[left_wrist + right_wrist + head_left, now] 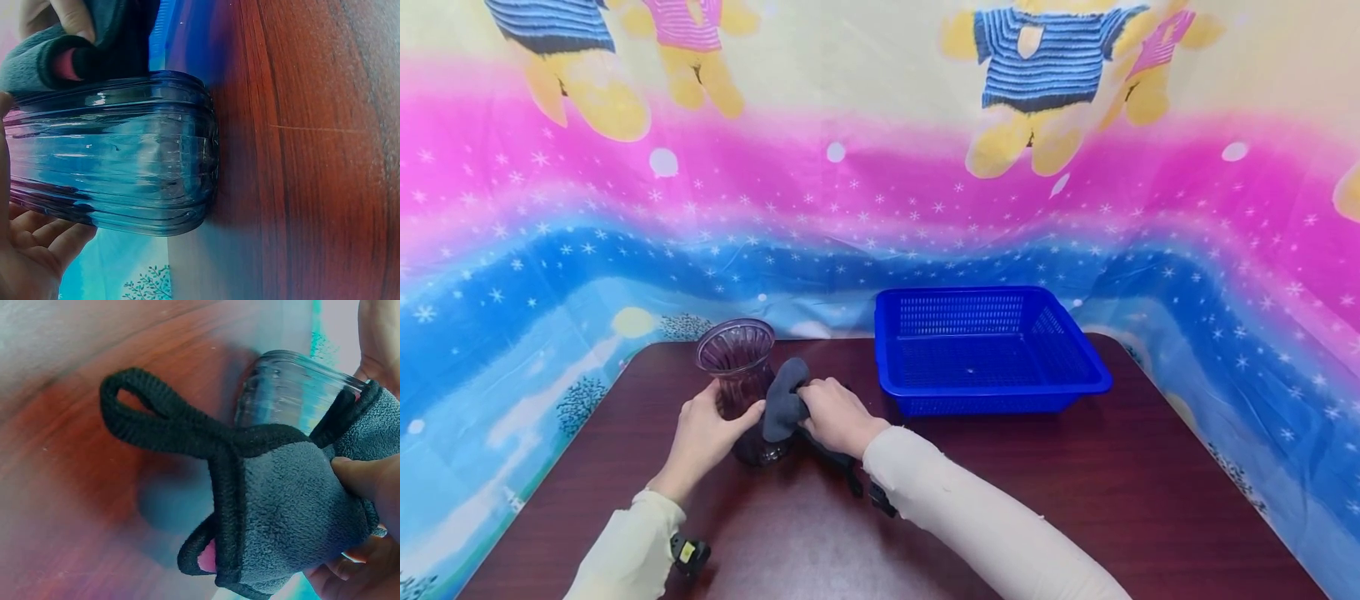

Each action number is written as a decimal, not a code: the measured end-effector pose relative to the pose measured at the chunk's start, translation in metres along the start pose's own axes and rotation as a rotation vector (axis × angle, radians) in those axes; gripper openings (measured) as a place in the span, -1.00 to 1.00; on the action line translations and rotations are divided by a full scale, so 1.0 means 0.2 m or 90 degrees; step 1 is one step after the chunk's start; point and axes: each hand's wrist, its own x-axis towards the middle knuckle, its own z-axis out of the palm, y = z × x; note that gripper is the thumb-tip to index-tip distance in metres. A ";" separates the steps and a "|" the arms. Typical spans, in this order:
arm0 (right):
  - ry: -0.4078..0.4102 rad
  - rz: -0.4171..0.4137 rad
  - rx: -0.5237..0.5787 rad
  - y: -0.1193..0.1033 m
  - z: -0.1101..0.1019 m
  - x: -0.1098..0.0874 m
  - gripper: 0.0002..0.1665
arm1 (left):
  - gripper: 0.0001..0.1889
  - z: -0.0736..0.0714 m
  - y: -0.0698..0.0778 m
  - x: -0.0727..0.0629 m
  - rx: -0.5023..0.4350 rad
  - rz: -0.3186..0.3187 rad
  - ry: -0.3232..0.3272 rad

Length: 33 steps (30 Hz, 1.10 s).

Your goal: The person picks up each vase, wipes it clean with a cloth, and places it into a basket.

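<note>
A clear purple-tinted glass vase [747,385] with a flared, ribbed mouth stands upright on the table's left half. My left hand [703,435] grips it around the middle, the thumb in front and the fingers behind. In my right hand [838,418] a grey cloth [785,407] with black edging is bunched, pressed up to the vase's right side. The right wrist view shows the thumb pinching the folded cloth [294,506], whose black hanging loop sticks out and pink underside peeks through. In the left wrist view the vase's base [187,156] is at the tabletop.
A blue plastic basket [1000,390] with perforated walls stands at the back right of the dark red wooden table [1000,500]. Behind the table hangs a colourful printed curtain [850,200]. A black device [688,554] is strapped to the left wrist.
</note>
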 end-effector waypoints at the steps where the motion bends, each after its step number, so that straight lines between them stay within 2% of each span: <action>1: -0.002 0.002 0.001 0.00 0.01 0.00 -0.91 | -0.40 0.00 0.00 0.00 0.000 -0.001 0.000; 21: -0.046 0.017 -0.013 0.06 0.16 -0.03 -0.96 | -0.38 0.00 0.00 0.00 -0.001 -0.012 -0.009; 33: -0.042 0.019 -0.020 0.07 0.21 -0.04 -0.95 | -0.35 -0.01 0.00 0.01 -0.002 -0.015 -0.020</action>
